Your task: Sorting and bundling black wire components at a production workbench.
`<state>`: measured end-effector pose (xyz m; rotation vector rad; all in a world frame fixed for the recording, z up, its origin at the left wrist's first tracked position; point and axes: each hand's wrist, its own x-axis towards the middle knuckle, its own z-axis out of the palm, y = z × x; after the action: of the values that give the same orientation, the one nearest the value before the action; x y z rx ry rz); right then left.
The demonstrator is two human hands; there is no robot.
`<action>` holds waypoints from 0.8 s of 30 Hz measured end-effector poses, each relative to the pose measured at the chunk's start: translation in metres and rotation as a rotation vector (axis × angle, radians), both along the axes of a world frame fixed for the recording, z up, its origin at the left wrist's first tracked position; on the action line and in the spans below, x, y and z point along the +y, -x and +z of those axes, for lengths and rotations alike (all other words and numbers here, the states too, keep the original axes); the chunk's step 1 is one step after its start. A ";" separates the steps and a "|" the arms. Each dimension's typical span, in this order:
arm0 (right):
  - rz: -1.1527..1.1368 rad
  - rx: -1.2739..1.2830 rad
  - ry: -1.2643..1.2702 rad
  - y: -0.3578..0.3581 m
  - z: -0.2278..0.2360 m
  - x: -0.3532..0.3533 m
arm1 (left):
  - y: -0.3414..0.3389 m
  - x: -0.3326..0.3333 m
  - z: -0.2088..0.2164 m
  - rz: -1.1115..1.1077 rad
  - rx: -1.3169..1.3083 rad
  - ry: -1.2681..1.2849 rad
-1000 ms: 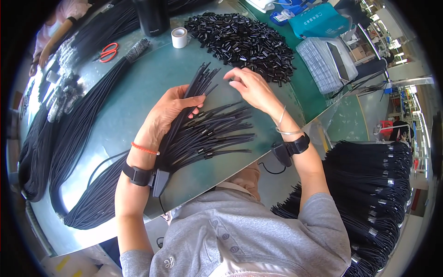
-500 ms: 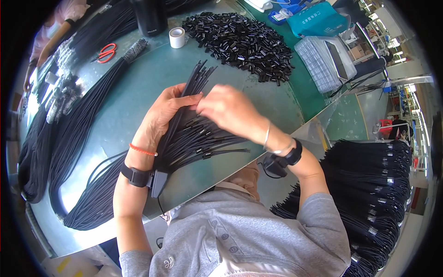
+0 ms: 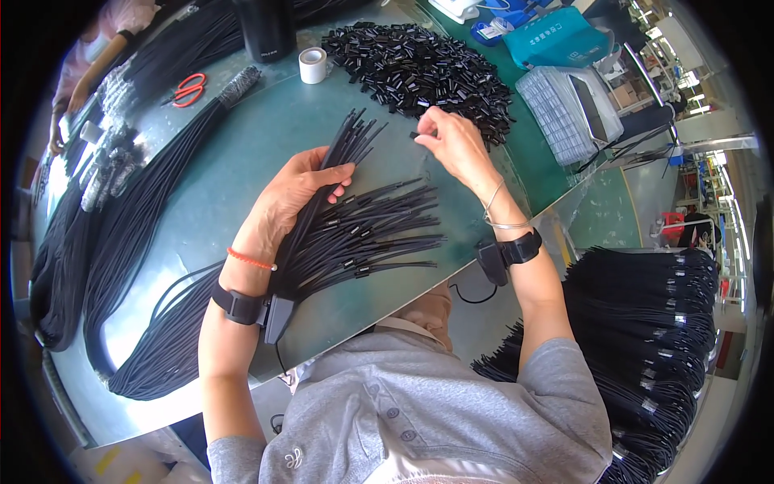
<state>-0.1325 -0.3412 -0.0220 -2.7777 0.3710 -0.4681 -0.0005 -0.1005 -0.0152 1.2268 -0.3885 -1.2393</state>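
Observation:
My left hand is closed round a bundle of thin black cables, whose loose ends point up and away from me. To the right of that bundle, more black cables fan out over the table, several with short black sleeves on them. Between the thumb and fingers of my right hand is a small black sleeve. That hand hovers at the near edge of a big heap of short black sleeves, apart from the cables.
Farther off stand a white tape roll and a dark bottle. Orange-handled scissors lie left, near long cable bundles. A clear compartment box sits right. Finished-looking cable bundles hang beside me. Another person's arm shows far left.
My right hand has moved away from the cable ends, up and right to the heap, and now pinches a small sleeve. My left hand stays on its bundle.

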 end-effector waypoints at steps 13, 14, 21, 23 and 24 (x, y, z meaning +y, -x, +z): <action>0.353 0.099 -0.947 -0.008 0.024 0.042 | -0.002 0.000 -0.001 -0.015 -0.046 0.006; 0.360 0.076 -0.838 -0.008 0.024 0.043 | -0.002 0.001 -0.001 -0.022 -0.051 0.005; 0.547 -0.081 -0.155 0.002 0.021 0.116 | 0.004 0.000 0.005 0.052 0.131 0.078; 0.616 -0.076 -0.274 -0.001 0.015 0.111 | 0.003 0.001 0.003 0.081 0.143 0.068; 0.409 -0.122 -0.112 -0.007 0.015 0.093 | 0.003 0.002 0.001 0.088 0.143 0.067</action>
<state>-0.1251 -0.2481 -0.0070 -2.6021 -0.1924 -0.4922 -0.0031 -0.0982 -0.0139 1.0802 -0.2664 -1.2208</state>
